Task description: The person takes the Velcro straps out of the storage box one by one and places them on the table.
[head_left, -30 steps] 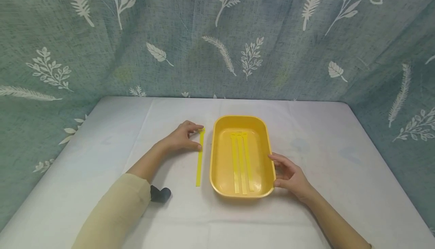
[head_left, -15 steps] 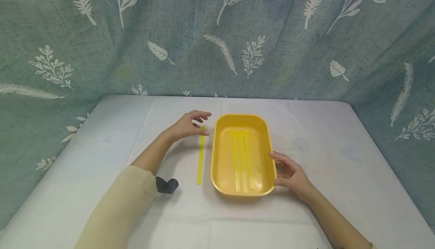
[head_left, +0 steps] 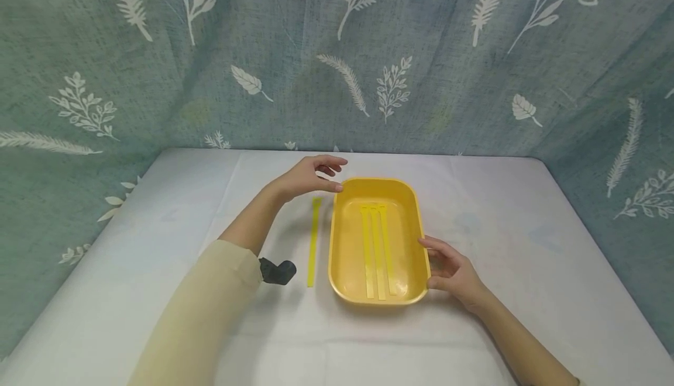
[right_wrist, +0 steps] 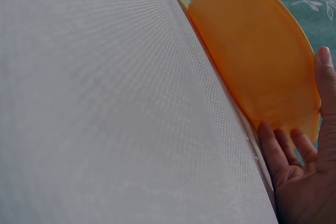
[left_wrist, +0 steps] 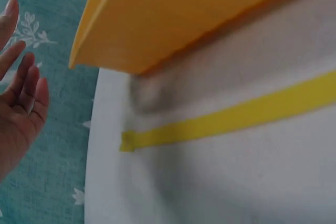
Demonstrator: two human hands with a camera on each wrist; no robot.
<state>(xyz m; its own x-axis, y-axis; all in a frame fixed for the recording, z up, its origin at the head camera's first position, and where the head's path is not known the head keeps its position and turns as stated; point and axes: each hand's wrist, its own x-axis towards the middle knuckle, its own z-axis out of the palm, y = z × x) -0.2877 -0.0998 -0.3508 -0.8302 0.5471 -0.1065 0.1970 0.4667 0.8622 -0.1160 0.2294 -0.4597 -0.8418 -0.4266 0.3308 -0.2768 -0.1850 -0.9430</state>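
A yellow-orange plastic tray point(head_left: 337, 245) with rounded corners stands mid-table. Inside it lie several flat yellow strips point(head_left: 378, 251), side by side lengthwise. One more yellow strip point(head_left: 314, 243) lies on the cloth left of the tray; the left wrist view shows a small doubled piece on the end of this strip point(left_wrist: 226, 121). My left hand point(head_left: 312, 176) is over the tray's far left corner, thumb tip right at the rim, fingers spread from the thumb and holding nothing. With loosely bent fingers, my right hand point(head_left: 453, 272) touches the tray's right side wall point(right_wrist: 257, 61).
White cloth point(head_left: 474, 199) covers the table. Behind it hangs a green-blue curtain point(head_left: 447, 82) with white leaf prints. A black wrist-worn piece point(head_left: 277, 271) sticks out from the left sleeve point(head_left: 205, 310).
My left hand has let go of the single strip beside the tray and moved right and away to the tray's far left corner. The right hand has stayed at the tray's side.
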